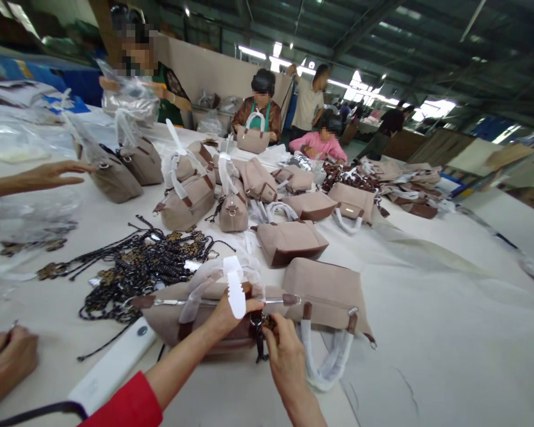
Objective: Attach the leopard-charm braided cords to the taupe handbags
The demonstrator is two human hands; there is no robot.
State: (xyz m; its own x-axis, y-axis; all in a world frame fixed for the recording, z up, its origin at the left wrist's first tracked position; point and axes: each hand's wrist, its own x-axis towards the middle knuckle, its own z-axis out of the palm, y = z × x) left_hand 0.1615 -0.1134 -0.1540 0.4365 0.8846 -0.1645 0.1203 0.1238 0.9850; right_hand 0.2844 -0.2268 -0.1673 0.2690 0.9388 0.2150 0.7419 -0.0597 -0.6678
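A beige handbag (169, 323) with brown trim lies before me, its zipper facing up and its handles wrapped in white. My left hand (234, 308), at the end of a red sleeve, is closed on the bag near the handle base, beside a white paper tag (234, 287). My right hand (285, 350) pinches a dark braided charm (260, 341) with a brown ornament at the bag's ring. Another beige handbag (324, 290) lies to the right, its wrapped handles toward me.
A pile of black braided cords (146, 267) lies behind left. A white power bank (115, 362) with a cable is at front left. Other people's hands (13, 356) reach in from the left. Several handbags (187, 201) stand further back, with people beyond.
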